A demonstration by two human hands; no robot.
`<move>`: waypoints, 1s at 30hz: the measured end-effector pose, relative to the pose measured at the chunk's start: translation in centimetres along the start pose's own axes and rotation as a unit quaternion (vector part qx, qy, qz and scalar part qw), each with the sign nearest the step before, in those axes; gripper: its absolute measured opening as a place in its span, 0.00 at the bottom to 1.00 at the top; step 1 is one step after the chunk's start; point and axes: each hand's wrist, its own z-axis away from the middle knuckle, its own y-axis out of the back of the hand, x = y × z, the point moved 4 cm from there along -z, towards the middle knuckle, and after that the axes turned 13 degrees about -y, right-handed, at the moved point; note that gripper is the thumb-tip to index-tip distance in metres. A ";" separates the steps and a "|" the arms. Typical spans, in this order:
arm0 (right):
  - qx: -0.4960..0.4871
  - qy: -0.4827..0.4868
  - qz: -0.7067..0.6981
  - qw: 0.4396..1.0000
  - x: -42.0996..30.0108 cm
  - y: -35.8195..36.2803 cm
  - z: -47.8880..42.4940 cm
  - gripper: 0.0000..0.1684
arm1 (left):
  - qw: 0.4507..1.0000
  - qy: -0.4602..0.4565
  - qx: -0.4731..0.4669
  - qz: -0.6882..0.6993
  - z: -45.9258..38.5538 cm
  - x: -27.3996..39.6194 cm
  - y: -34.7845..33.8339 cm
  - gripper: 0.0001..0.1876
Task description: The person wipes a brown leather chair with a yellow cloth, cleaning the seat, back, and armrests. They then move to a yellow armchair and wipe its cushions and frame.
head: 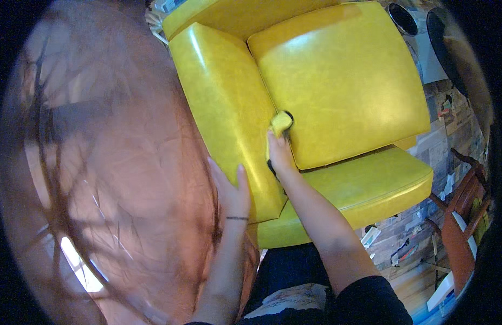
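Before me stands a yellow upholstered armchair or sofa section with a smooth, leather-like cover. My left hand [232, 195] rests with spread fingers along the outer side of its padded armrest [230, 122], near the front end. A dark band circles that wrist. My right hand [282, 156] grips a small yellow-and-black object [281, 123] at the inner edge of the armrest, by the gap beside the seat cushion [344, 89]. The hand covers much of the object, so its exact kind is unclear. The cushion sits askew, leaving the yellow front base [368, 174] exposed.
A large wrinkled brownish-pink sheet [153, 162] spreads along the left, with blurred dark branch-like shapes across it. An orange-brown chair [458, 239] with wooden legs is at the right. Scraps and small items lie on the patchwork-wood floor [427, 162]. Dark round objects [402, 19] stand upper right.
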 end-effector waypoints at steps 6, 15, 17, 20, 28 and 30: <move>0.027 -0.233 0.035 0.971 3.5 2.5 6.2 0.48 | 0.997 0.012 -0.024 -0.066 5.1 2.4 0.4 0.41; 0.057 0.097 0.036 0.993 1.2 1.2 12.3 0.37 | 0.989 -0.104 0.037 0.102 2.8 8.5 0.7 0.21; 0.040 0.092 -0.005 0.995 0.8 1.1 9.5 0.33 | 0.970 -0.073 0.017 0.229 2.7 8.2 -1.3 0.20; -0.054 -0.041 -0.131 0.989 -1.7 2.9 6.1 0.26 | 0.952 0.002 0.004 0.305 1.1 8.7 -4.3 0.20; -0.020 -0.066 -0.279 0.958 -2.3 16.9 3.8 0.22 | 0.831 0.384 -0.087 0.392 1.7 2.2 -21.1 0.31; -0.001 -0.064 -0.314 0.947 -0.6 20.4 1.9 0.24 | 0.767 0.487 -0.123 0.400 2.8 0.9 -24.3 0.37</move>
